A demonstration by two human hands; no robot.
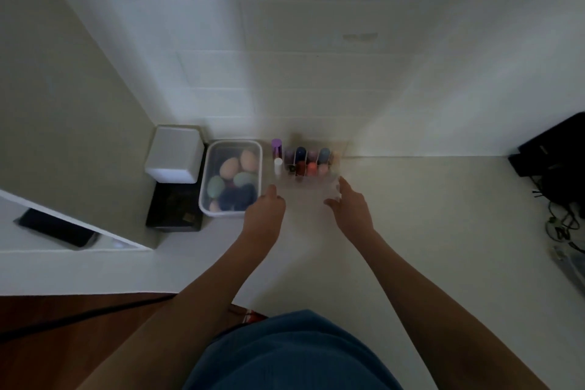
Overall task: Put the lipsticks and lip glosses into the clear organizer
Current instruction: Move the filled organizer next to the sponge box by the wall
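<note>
The clear organizer (311, 187) stands on the white counter against the back wall. Several lipsticks and lip glosses (311, 161) with dark blue, purple, red and pink caps stand upright in its back compartments. A purple-capped tube (277, 146) and a white-capped tube (278, 165) stand at its left side; the blur hides whether they are inside it. My left hand (265, 210) is at the organizer's front left corner with fingers curled. My right hand (348, 204) has its fingers on the front right corner.
A clear lidded box (258, 168) of coloured egg-shaped sponges sits left of the organizer. Further left, a white box (175, 153) rests on a black box (172, 210). A dark phone (57, 227) lies on a ledge. A black bag (557, 149) and cables (563, 225) are at the right.
</note>
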